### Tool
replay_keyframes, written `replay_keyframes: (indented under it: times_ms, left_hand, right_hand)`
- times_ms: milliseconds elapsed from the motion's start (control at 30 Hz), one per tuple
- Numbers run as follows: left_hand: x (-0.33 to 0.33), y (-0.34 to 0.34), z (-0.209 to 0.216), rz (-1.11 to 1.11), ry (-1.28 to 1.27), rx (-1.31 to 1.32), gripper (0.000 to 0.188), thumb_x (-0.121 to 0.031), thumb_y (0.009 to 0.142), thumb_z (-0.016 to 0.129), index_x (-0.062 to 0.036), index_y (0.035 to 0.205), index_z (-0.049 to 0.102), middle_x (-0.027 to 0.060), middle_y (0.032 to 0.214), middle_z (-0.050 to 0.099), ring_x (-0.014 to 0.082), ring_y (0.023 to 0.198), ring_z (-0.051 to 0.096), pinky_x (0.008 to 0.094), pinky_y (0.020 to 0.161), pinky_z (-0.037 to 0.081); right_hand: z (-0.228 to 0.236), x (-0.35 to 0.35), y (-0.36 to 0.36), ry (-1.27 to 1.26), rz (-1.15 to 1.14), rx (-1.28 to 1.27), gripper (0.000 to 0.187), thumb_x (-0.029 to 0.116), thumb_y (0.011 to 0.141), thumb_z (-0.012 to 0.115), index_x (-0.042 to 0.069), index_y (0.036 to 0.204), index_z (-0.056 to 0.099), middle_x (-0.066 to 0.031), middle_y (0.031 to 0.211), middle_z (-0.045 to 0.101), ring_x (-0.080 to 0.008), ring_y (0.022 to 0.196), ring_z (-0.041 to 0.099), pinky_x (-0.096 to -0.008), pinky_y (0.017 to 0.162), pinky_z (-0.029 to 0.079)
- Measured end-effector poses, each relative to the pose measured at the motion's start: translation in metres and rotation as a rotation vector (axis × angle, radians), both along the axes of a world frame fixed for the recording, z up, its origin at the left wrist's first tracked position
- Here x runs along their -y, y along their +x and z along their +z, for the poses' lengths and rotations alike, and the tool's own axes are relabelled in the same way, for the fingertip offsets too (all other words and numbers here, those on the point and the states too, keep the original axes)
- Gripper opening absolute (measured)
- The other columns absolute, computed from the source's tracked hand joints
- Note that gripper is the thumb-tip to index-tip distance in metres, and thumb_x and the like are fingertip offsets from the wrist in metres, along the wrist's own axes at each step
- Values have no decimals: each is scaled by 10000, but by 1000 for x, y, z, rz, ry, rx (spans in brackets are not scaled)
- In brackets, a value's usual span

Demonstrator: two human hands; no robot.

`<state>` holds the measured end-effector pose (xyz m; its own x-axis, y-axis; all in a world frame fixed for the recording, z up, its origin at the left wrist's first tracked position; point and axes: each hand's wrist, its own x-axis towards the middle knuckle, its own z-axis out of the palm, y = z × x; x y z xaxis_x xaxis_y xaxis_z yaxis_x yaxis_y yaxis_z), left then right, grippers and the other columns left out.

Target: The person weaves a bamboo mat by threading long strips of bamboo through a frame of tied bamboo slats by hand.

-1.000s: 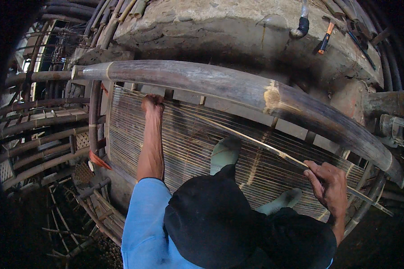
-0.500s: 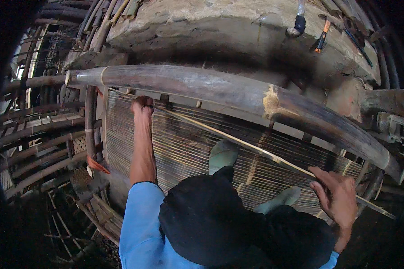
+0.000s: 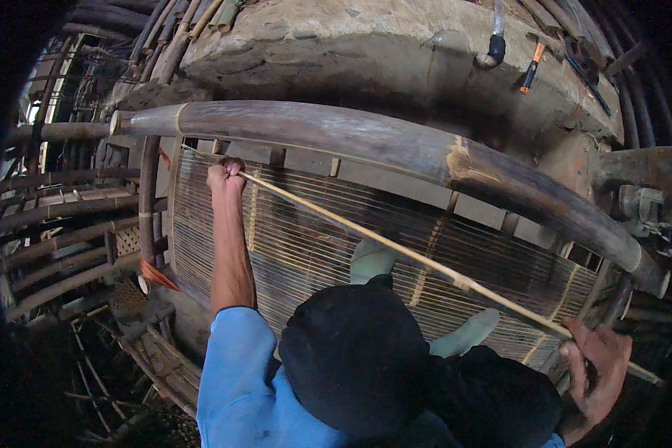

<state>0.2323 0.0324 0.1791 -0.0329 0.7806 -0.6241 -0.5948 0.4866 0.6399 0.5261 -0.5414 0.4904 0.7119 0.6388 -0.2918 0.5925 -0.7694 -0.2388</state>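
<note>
A long, pale bamboo strip slants across my lap-side view from upper left to lower right. Its left part is gripped in my closed left hand, close beneath the thick bamboo pole. Towards the other end, my right hand has its thumb and fingers curled around the strip, whose tip sticks out beyond it. Under the strip spreads a panel of thin, parallel bamboo slats, crossed by several yellowish bindings. My feet in grey-green footwear rest on the slats, below my dark-clad knees.
Beyond the pole rises a rough concrete ledge. An orange-and-black handled hammer and a pipe with a black joint are on it. Bamboo rails line the left, near an orange cloth strip.
My right hand has moved outward along the strip, to the right and nearer to me. My left hand has shifted slightly left, still gripping the strip.
</note>
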Motion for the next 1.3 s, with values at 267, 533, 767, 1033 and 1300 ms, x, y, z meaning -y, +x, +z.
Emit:
replay_keyframes:
  times_ms: [267, 533, 767, 1033, 1300]
  left_hand:
    - [-2, 23, 9, 48, -34, -99, 187, -114, 983, 359, -91, 883, 516, 45, 637, 395, 144, 461, 317, 254, 345, 219]
    - [-98, -30, -26, -107, -140, -280, 237, -242, 987, 414, -88, 874, 554, 74, 719, 528, 194, 572, 472, 365, 478, 386]
    - [-134, -130, -32, -251, 0, -43, 242, -93, 1031, 383, 16, 970, 591, 89, 793, 572, 177, 611, 465, 289, 550, 400]
    - [9, -64, -66, -577, 238, -1422, 430, -302, 1025, 492, 63, 1213, 616, 214, 913, 655, 347, 750, 598, 487, 696, 492]
    - [222, 79, 2, -1278, 1795, -1298, 544, -409, 862, 682, -119, 1320, 632, 186, 1334, 500, 367, 1237, 460, 482, 1090, 317]
  right_hand:
    - [3, -17, 16, 192, 6, 46, 290, 122, 760, 806, 3, 1013, 728, -117, 924, 685, -292, 958, 577, -388, 920, 438]
    - [-16, -47, 9, 147, 91, 25, 217, 218, 812, 772, 128, 1005, 730, -80, 764, 636, -269, 760, 633, -386, 726, 496]
    - [-56, -42, 27, 106, 391, -307, 313, 228, 884, 660, 135, 1181, 636, -108, 780, 640, -339, 675, 651, -461, 573, 504]
    - [-159, 18, 6, 56, 367, -446, 374, 185, 844, 654, 60, 1190, 592, -183, 1004, 649, -378, 884, 664, -479, 718, 544]
    - [-252, 71, 27, 250, -249, 256, 505, 282, 885, 683, 56, 1321, 565, -245, 1361, 493, -419, 1222, 494, -494, 1035, 409]
